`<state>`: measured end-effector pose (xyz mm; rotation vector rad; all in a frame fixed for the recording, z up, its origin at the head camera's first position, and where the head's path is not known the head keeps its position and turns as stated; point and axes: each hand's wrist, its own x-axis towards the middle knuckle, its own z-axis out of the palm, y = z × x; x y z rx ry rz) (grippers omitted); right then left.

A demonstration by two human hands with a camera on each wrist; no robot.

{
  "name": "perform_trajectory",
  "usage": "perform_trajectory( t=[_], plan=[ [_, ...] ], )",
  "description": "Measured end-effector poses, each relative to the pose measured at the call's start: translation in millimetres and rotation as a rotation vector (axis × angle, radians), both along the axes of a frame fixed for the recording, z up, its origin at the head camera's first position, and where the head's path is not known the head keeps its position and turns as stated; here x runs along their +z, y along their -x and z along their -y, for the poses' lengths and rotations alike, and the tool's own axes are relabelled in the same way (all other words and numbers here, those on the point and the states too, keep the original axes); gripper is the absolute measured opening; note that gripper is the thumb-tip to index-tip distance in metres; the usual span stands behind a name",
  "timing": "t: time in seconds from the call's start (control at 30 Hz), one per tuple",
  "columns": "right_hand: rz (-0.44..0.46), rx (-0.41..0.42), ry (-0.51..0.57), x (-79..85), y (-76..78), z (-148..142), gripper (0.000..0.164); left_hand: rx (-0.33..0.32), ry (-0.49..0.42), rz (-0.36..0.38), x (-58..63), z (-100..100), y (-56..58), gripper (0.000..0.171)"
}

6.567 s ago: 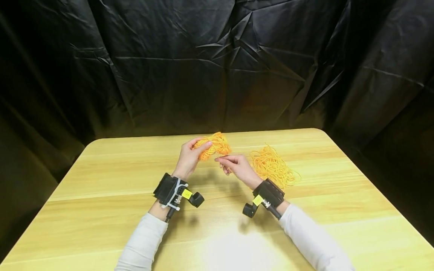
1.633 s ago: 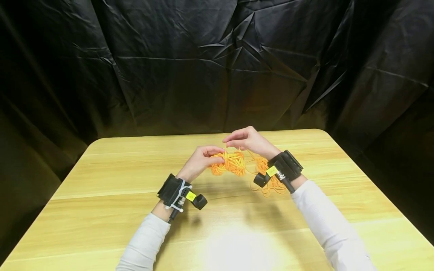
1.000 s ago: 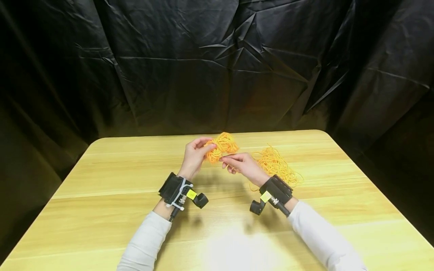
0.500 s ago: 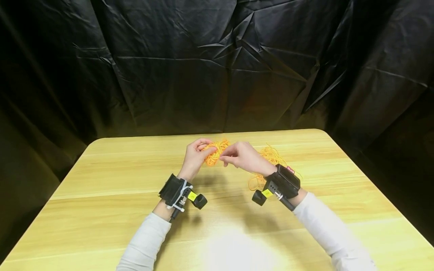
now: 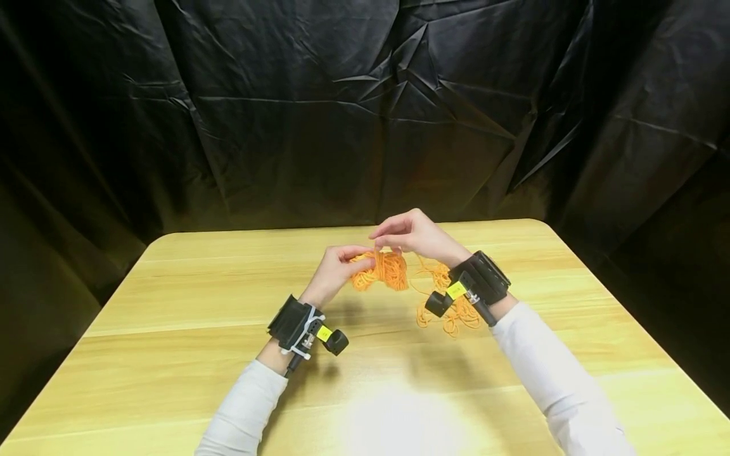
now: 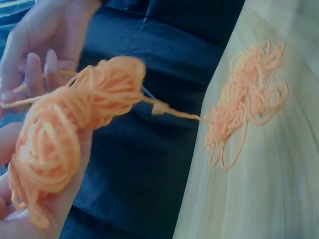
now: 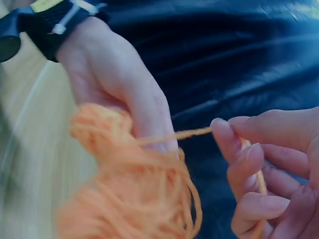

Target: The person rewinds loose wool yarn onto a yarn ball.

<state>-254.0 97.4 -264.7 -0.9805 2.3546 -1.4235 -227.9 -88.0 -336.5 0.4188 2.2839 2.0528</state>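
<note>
A bundle of orange yarn [image 5: 392, 271], wound in at its waist, is gripped by my left hand [image 5: 332, 273], thumb over the front and fingers behind. Just above the bundle, my right hand [image 5: 421, 235] pinches a strand of yarn [image 7: 192, 134] between thumb and index finger. In the right wrist view that strand runs taut from the bundle's waist to the fingertips, then trails down over the other curled fingers. The left wrist view shows the bundle's rounded end [image 6: 47, 144] lying over the left palm. Another strand [image 6: 174, 111] leads from behind the bundle toward the loose yarn.
A tangled pile of loose yarn [image 5: 456, 316] lies on the wooden table [image 5: 182, 354], partly behind the right wrist. Both wrists wear black camera straps [image 5: 480, 278]. A black curtain [image 5: 274, 145] hangs behind the table's far edge.
The right hand has risen from the bundle's near side to above it, drawing the strand upward. The left hand has turned the bundle level and shifted slightly right. Earlier frames show similar passes round the waist.
</note>
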Motion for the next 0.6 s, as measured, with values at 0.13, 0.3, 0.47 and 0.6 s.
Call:
perform_trajectory(
  t=[0.13, 0.3, 0.47, 0.6],
  plan=[
    [0.084, -0.082, 0.086, -7.8, 9.1, -8, 0.025, -0.057, -0.01, 0.041, 1.6, 0, -1.6, 0.028],
    [0.173, -0.193, 0.182, -37.3, 17.8, -12, 0.03, -0.078, -0.132, 0.097, 4.9, -1, -2.7, 0.029],
    [0.313, -0.24, 0.281, -69.3, 12.6, -9, 0.028, 0.015, -0.319, 0.099, 7.4, -5, -0.4, 0.029],
    [0.304, -0.203, 0.282, -80.3, -0.4, -1, 0.024, 0.13, -0.401, 0.067, 8.1, -7, 2.8, 0.028]
  ],
)
